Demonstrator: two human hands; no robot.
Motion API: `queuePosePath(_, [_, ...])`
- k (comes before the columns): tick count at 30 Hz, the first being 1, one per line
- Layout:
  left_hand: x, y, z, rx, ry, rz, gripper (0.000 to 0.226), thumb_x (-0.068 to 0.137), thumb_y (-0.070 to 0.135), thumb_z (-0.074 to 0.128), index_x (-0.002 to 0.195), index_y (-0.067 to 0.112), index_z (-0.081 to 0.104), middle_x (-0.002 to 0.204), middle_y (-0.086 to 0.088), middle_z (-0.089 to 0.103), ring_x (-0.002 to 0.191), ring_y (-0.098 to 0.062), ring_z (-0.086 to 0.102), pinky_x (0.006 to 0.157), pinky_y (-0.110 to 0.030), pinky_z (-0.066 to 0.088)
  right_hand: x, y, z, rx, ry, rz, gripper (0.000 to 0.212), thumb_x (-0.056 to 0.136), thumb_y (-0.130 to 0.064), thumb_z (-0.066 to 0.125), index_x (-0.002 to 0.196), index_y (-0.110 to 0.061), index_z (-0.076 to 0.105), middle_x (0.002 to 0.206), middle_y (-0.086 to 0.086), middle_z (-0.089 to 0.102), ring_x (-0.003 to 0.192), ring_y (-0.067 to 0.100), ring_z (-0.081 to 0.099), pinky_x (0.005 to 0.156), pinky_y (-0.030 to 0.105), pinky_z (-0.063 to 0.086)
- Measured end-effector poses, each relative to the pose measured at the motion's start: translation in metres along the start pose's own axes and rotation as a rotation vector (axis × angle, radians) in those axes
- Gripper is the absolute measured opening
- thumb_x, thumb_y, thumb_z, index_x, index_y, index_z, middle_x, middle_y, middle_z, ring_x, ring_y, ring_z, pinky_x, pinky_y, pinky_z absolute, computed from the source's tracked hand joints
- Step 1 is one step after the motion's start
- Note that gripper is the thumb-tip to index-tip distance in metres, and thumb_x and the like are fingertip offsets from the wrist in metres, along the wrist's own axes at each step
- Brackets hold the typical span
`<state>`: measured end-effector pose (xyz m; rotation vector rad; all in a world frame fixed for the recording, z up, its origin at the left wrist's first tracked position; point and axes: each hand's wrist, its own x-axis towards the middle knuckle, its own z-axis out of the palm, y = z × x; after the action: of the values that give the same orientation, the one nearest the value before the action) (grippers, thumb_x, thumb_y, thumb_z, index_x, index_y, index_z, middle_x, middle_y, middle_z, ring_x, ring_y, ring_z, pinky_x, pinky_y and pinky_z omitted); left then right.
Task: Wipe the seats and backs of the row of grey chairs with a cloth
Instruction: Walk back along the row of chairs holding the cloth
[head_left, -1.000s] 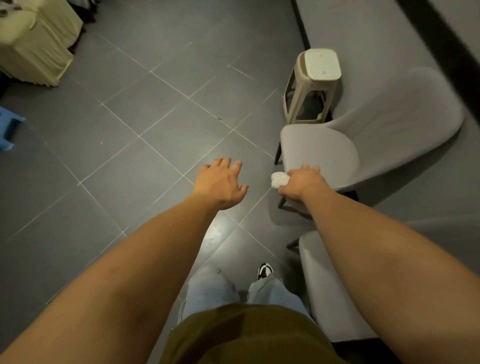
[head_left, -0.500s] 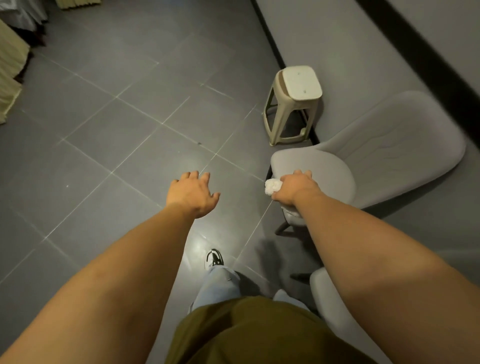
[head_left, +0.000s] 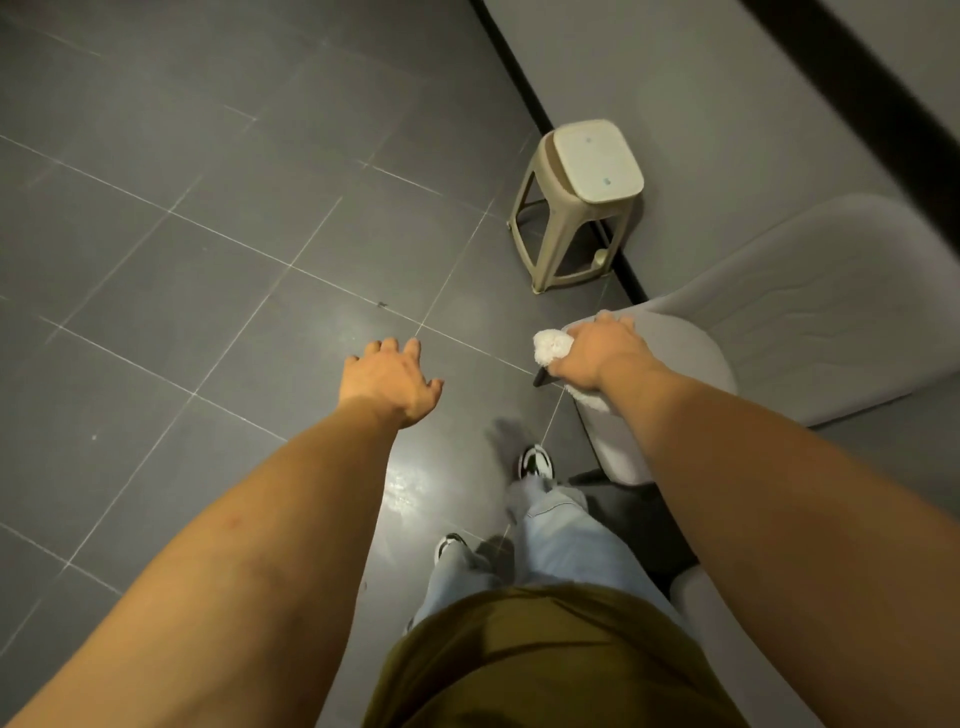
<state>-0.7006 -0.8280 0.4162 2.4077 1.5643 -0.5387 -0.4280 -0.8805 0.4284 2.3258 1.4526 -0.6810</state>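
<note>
One right hand (head_left: 597, 353) presses cloth (head_left: 551, 347) on chair (head_left: 691, 358) seat edge.

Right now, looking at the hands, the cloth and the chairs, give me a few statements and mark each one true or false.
1. The right hand holds the white cloth at the front edge of the grey chair seat. True.
2. The left hand grips the chair's back. False: it hangs over the floor with fingers spread, touching nothing.
3. A beige stool stands by the wall beyond the chair. True.
4. The cloth lies on the stool's top. False: it is in the right hand, at the chair.
5. A second grey seat shows nearer the person. True.
</note>
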Motion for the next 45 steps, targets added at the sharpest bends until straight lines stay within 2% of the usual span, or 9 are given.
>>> queuePosePath(8, [0.118, -0.014, -0.060, 0.050, 0.020, -0.010, 0.072, 0.091, 0.064, 0.034, 0.148, 0.020, 0.030, 0.144, -0.011, 0.043, 0.133, -0.032, 0.037, 0.103, -0.048, 0.035, 0.115, -0.006, -0.056, -0.037, -0.067, -0.006, 0.068, 0.080, -0.066, 0.058, 0.135, -0.025, 0.053, 0.127, 0.012, 0.050, 0.122, 0.034, 0.039, 0.102, 0.045, 0.039])
queuePosePath(15, [0.254, -0.006, -0.142, 0.090, 0.087, -0.030, 0.073, 0.091, 0.065, 0.031, 0.147, 0.019, 0.032, 0.144, -0.013, 0.044, 0.133, -0.033, 0.037, 0.103, -0.050, 0.035, 0.236, -0.001, -0.131, 0.040, -0.073, -0.004, 0.071, 0.081, -0.064, 0.063, 0.140, -0.025, 0.052, 0.134, 0.012, 0.043, 0.125, 0.036, 0.035, 0.097, 0.045, 0.042])
queuePosePath(21, [0.352, 0.035, -0.189, 0.062, 0.092, 0.081, 0.076, 0.090, 0.065, 0.030, 0.149, 0.019, 0.028, 0.150, -0.014, 0.037, 0.138, -0.033, 0.032, 0.106, -0.050, 0.032, 0.323, -0.005, -0.189, 0.040, -0.115, 0.004, 0.071, 0.082, -0.063, 0.060, 0.139, -0.021, 0.054, 0.131, 0.011, 0.046, 0.126, 0.036, 0.034, 0.081, 0.043, 0.033])
queuePosePath(24, [0.401, 0.044, -0.210, 0.091, 0.086, 0.150, 0.076, 0.090, 0.066, 0.029, 0.151, 0.020, 0.025, 0.153, -0.013, 0.034, 0.141, -0.033, 0.028, 0.109, -0.050, 0.029, 0.364, -0.012, -0.211, 0.045, -0.142, 0.027, 0.069, 0.085, -0.063, 0.055, 0.141, -0.021, 0.053, 0.134, 0.011, 0.047, 0.125, 0.035, 0.035, 0.084, 0.042, 0.037])
queuePosePath(27, [0.463, 0.033, -0.234, 0.112, 0.089, 0.192, 0.075, 0.091, 0.065, 0.031, 0.151, 0.019, 0.026, 0.152, -0.014, 0.035, 0.140, -0.033, 0.028, 0.109, -0.051, 0.029, 0.402, -0.019, -0.234, 0.056, -0.118, 0.025, 0.069, 0.088, -0.063, 0.053, 0.145, -0.025, 0.050, 0.137, 0.011, 0.045, 0.125, 0.035, 0.037, 0.097, 0.042, 0.042])
queuePosePath(29, [0.508, 0.022, -0.251, 0.132, 0.100, 0.211, 0.076, 0.091, 0.064, 0.031, 0.151, 0.018, 0.025, 0.151, -0.014, 0.036, 0.139, -0.033, 0.029, 0.108, -0.051, 0.030, 0.426, -0.020, -0.249, 0.116, -0.115, 0.084, 0.069, 0.089, -0.061, 0.053, 0.148, -0.027, 0.046, 0.139, 0.011, 0.042, 0.130, 0.036, 0.033, 0.101, 0.044, 0.041])
queuePosePath(34, [0.612, 0.001, -0.289, 0.199, 0.094, 0.353, 0.074, 0.091, 0.065, 0.032, 0.149, 0.019, 0.026, 0.150, -0.013, 0.037, 0.139, -0.033, 0.030, 0.108, -0.051, 0.031, 0.477, -0.024, -0.287, 0.267, -0.127, 0.281, 0.064, 0.091, -0.056, 0.057, 0.143, -0.020, 0.048, 0.135, 0.009, 0.039, 0.130, 0.034, 0.031, 0.094, 0.044, 0.043])
queuePosePath(38, [0.683, -0.008, -0.323, 0.242, 0.059, 0.370, 0.072, 0.092, 0.066, 0.035, 0.147, 0.020, 0.029, 0.147, -0.013, 0.041, 0.136, -0.033, 0.035, 0.108, -0.051, 0.033, 0.505, -0.032, -0.305, 0.359, -0.110, 0.381, 0.068, 0.096, -0.062, 0.044, 0.145, -0.016, 0.042, 0.140, 0.013, 0.037, 0.127, 0.033, 0.034, 0.098, 0.045, 0.042])
queuePosePath(45, [0.761, 0.041, -0.355, 0.312, 0.029, 0.547, 0.077, 0.091, 0.067, 0.033, 0.152, 0.021, 0.021, 0.154, -0.013, 0.031, 0.142, -0.033, 0.026, 0.111, -0.051, 0.028, 0.548, -0.008, -0.315, 0.378, -0.188, 0.482, 0.070, 0.093, -0.068, 0.041, 0.144, -0.020, 0.043, 0.138, 0.014, 0.040, 0.121, 0.033, 0.036, 0.095, 0.044, 0.040])
